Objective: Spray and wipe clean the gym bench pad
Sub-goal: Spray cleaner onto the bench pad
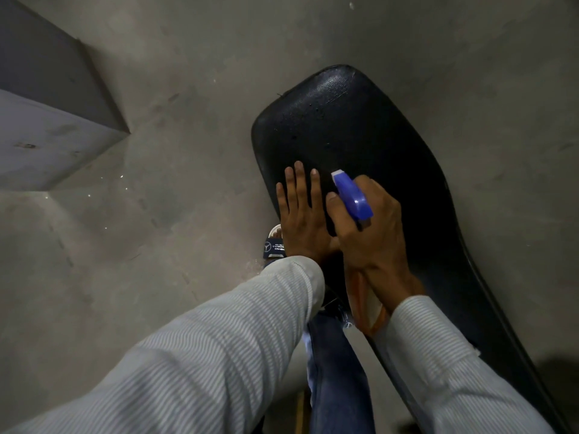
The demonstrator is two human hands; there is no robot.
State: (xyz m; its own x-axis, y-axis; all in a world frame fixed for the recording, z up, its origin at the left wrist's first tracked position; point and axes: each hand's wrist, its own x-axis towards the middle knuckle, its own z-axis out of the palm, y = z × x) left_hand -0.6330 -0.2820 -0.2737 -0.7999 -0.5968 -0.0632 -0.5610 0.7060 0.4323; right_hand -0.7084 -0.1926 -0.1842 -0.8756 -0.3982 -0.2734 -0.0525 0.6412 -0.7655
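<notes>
clearly we are in the spraying step: our right hand [366, 227] curls round the neck of the spray bottle [354, 195], its blue trigger head and white nozzle aimed toward the far end of the black bench pad [329, 120], which slants across the concrete floor [188, 89]. our left hand [299, 211] lies flat with fingers straight on the pad's near-left edge, holding nothing. small droplets seem to bead on the far part. next we judge more squeezes along the pad, then a cloth, which we cannot see anywhere.
</notes>
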